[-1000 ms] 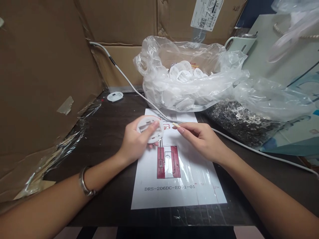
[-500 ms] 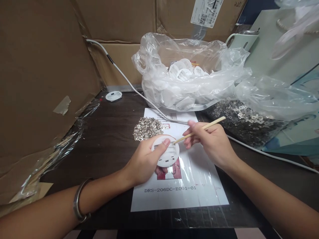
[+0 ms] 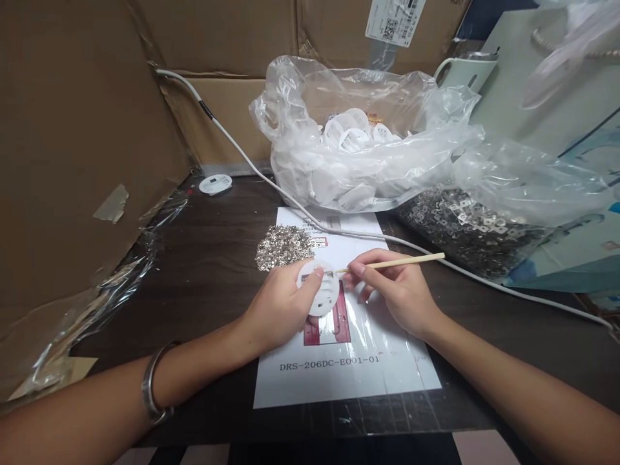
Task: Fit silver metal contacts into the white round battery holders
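My left hand (image 3: 283, 297) is closed on a round white plastic disc (image 3: 325, 300) with small slots, its thumb lying across the face. Between the fingers of my right hand (image 3: 397, 284) is a thin wooden stick (image 3: 411, 259), held nearly level. The stick's tip meets the disc near its upper right edge; what lies right under the tip is too small to make out. Beneath both hands is a printed sheet (image 3: 349, 384) marked DRS-206DC-E001-01. A pile of small metal pieces (image 3: 285, 245) sits just beyond my left hand.
A clear plastic bag (image 3: 382, 161) full of white discs stands at the back. To its right lies a bag of flat metal parts (image 3: 465, 226). A white cable (image 3: 232, 143) crosses the table. Another disc (image 3: 216, 184) rests at the back left, near cardboard (image 3: 72, 97).
My right hand has lowered, and the stick has turned from a slant to nearly level. The disc is tilted a little differently in my left hand. The view has shifted slightly.
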`<action>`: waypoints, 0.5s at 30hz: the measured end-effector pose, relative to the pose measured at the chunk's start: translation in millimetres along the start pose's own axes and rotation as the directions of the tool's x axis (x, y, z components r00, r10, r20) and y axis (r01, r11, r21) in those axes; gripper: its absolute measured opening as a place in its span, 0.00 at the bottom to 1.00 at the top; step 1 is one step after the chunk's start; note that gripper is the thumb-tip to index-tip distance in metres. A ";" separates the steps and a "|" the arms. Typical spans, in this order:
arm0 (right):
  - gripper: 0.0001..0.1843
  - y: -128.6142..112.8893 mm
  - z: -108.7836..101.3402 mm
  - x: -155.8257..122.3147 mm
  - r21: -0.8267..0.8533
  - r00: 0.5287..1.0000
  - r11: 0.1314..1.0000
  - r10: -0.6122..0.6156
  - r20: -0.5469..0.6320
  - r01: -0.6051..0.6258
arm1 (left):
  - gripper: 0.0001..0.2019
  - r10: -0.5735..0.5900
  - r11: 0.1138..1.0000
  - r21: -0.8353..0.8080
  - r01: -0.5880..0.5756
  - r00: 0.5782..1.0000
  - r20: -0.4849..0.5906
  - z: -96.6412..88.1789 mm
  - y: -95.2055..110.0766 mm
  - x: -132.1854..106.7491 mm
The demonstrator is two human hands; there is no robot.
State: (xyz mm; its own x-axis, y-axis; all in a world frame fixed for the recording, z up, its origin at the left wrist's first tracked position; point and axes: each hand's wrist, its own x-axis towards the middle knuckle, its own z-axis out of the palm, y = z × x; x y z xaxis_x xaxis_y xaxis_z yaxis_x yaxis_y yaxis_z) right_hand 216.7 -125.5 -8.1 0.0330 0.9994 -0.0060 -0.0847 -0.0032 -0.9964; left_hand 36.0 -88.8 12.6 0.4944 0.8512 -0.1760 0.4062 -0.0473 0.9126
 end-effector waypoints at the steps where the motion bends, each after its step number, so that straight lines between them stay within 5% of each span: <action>1: 0.10 0.5 0.4 -0.4 -0.014 1.000 1.000 -0.007 0.013 0.007 | 0.16 -0.008 1.000 0.013 0.008 1.000 0.004 -0.3 0.0 0.2; 15: 0.10 0.9 5.3 -0.6 -0.131 0.999 0.991 0.031 0.017 -0.028 | 0.13 -0.083 0.995 0.065 0.081 0.996 0.035 -2.4 5.4 3.5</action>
State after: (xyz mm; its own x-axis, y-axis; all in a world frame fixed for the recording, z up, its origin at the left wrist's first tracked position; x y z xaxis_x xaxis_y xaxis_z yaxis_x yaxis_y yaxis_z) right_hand 211.4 -125.9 -8.5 0.0135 0.9993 -0.0353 0.0459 -0.0359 -0.9983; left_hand 38.0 -84.9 17.8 0.4855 0.8334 -0.2640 0.4940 -0.0124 0.8693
